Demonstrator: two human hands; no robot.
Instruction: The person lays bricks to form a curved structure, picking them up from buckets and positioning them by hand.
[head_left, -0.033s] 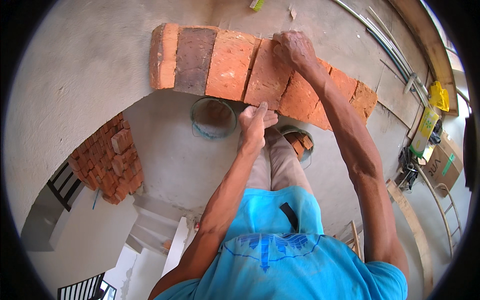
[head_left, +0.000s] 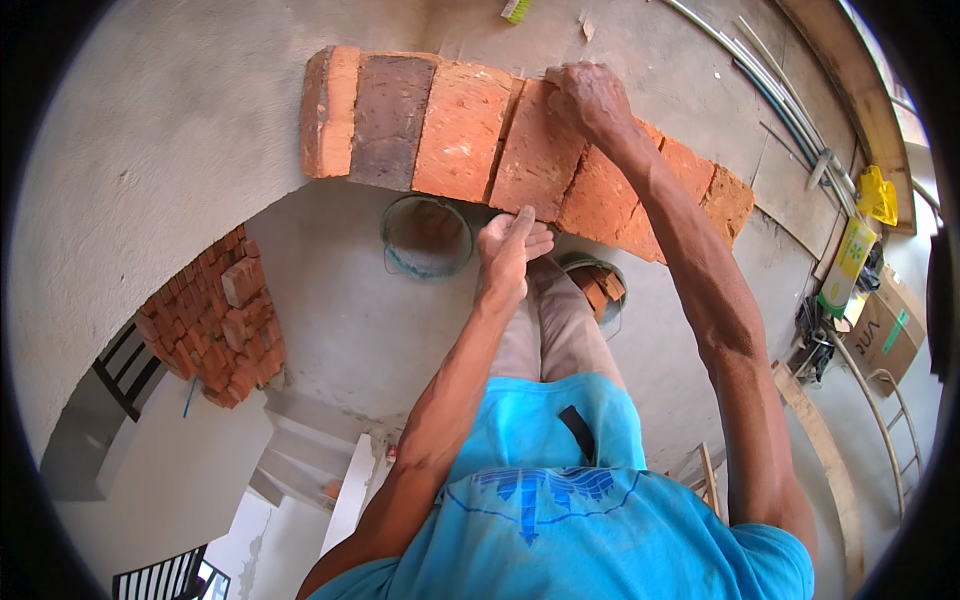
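Bare hands meet curved row of clay bricks (head_left: 462,130); red brick (head_left: 538,150) sits mid-row; right hand (head_left: 590,98) curls at red brick's upper right corner, cannot tell whether grip grasps it; left hand (head_left: 512,247) is unclenched at bottom edge, thumb raised, fingers extended; brick likely heavy, stiff, rough rather than slippery, corners apt to chip; best held by opposite edges, top and bottom; cardboard box (head_left: 893,325) at right carries dark lettering; no label visible on bricks.
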